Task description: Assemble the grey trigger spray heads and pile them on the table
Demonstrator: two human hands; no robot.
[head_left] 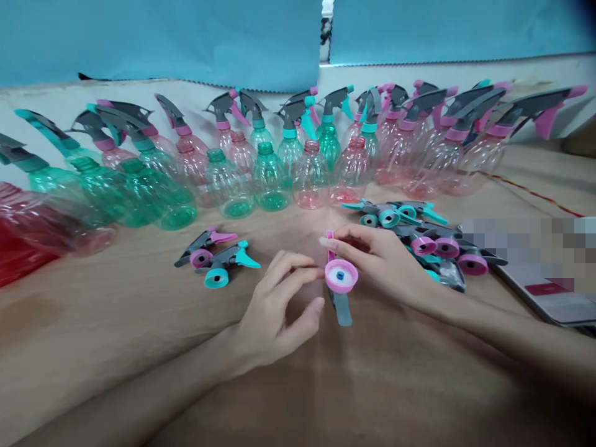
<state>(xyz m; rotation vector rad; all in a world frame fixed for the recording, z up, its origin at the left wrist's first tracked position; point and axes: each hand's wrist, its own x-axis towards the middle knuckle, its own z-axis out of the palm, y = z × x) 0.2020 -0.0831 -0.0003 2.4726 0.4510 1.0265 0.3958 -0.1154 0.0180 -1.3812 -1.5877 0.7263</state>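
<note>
My right hand pinches a spray trigger head by its pink trigger. The head's pink collar faces me, showing a white disc with a small blue piece in its middle, and its grey body points down toward me. Beside it on the left is my left hand, fingers apart and curved, with fingertips close to the collar; whether they touch it I cannot tell. Two loose trigger heads, one pink and grey and one teal and grey, lie left of my hands.
A pile of loose trigger heads lies on the right beside a phone-like flat device. Behind stand rows of clear green and pink bottles, several open, others with trigger heads fitted. A red item is at far left.
</note>
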